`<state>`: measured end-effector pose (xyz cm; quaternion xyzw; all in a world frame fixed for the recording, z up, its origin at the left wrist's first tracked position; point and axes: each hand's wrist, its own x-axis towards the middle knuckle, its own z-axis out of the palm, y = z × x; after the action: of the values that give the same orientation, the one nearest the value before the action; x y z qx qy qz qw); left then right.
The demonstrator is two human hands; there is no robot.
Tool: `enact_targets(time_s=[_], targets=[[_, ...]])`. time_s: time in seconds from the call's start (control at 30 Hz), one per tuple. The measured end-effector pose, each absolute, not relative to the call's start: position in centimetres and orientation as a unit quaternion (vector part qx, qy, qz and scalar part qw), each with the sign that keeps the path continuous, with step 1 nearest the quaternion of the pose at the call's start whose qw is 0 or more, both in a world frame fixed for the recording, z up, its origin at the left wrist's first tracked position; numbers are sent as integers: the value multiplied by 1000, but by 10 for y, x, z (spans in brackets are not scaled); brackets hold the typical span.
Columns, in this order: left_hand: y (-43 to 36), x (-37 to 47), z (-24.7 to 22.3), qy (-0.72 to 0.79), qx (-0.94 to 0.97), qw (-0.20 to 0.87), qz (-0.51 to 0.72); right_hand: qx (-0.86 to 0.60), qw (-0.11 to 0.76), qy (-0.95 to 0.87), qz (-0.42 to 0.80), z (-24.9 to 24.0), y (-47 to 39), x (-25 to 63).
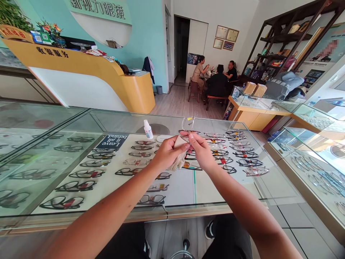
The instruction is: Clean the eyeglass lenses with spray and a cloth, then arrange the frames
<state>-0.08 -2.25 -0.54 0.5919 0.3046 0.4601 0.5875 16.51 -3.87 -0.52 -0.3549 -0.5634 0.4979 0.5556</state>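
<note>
Above the glass counter my two hands meet. My left hand (169, 149) is closed around a beige cloth (178, 162), whose loose end hangs below the fingers. My right hand (201, 148) pinches a pair of eyeglasses (188, 128) against the cloth. One thin-rimmed clear lens with a small yellow mark stands up beyond the fingertips; the rest of the frame is hidden by the hands and cloth. A white bottle (148, 129) with a label stands upright on the counter, left of and beyond my left hand.
Under the counter glass (180, 194) lie rows of eyeglasses (77, 186) and a dark printed card (109, 142). More display cases (318, 169) stand at the right. Across the room are a yellow reception desk (137, 91) and several people seated at a table.
</note>
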Motion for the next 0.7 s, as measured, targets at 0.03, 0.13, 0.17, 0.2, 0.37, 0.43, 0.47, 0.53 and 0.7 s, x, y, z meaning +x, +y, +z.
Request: enact_targets(time_s=[0.03, 0.13, 0.17, 0.2, 0.37, 0.43, 0.47, 0.53, 0.7], targets=[[-23, 0, -5, 308, 590, 580, 470, -349, 557, -562, 501, -4, -40, 163], [-27, 4, -4, 326, 583, 555, 495, -334, 564, -576, 489, 0, -45, 159], [-28, 5, -4, 334, 582, 547, 501, -328, 568, -588, 473, 2, -47, 158], [-28, 5, -3, 341, 581, 539, 506, -323, 572, -602, 454, 4, -48, 158], [-25, 1, -5, 353, 609, 516, 489, -340, 579, -621, 405, 7, -48, 160], [-20, -3, -8, 352, 630, 507, 470, -361, 588, -598, 408, 5, -46, 162], [-18, -4, -9, 351, 636, 510, 461, -369, 594, -582, 414, 4, -45, 163], [-15, -7, -11, 343, 634, 534, 443, -375, 603, -551, 439, 3, -44, 165], [-14, -9, -7, 269, 609, 630, 400, -375, 595, -514, 491, 3, -42, 168]])
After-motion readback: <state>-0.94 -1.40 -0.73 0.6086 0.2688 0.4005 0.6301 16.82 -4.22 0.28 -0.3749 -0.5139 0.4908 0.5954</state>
